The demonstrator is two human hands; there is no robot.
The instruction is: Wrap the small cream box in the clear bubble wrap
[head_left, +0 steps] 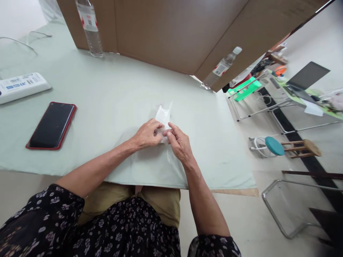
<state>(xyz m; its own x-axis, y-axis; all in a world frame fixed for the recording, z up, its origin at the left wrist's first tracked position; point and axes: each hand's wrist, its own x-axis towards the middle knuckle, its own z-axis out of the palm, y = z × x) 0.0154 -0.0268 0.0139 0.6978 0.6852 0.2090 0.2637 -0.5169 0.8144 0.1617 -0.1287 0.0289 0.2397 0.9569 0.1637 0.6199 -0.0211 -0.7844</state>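
Note:
A small white packet in clear plastic film [162,116] lies on the pale green tablecloth, close to the table's front edge. My left hand [148,134] has its fingers curled and closed on the packet's left side. From the right, my right hand [179,141] pinches the film at the packet's near end, thumb and fingers close together. Both hands' fingertips nearly meet over the packet, so its near part is largely hidden. What the packet contains cannot be made out.
A phone in a red case [52,125] and a white box-shaped device [23,87] lie to the left. Water bottles [92,32] [221,68] stand before a cardboard panel [158,32]. Right of the table are a teal stool [274,146], a wooden stool [312,147] and a laptop [308,76].

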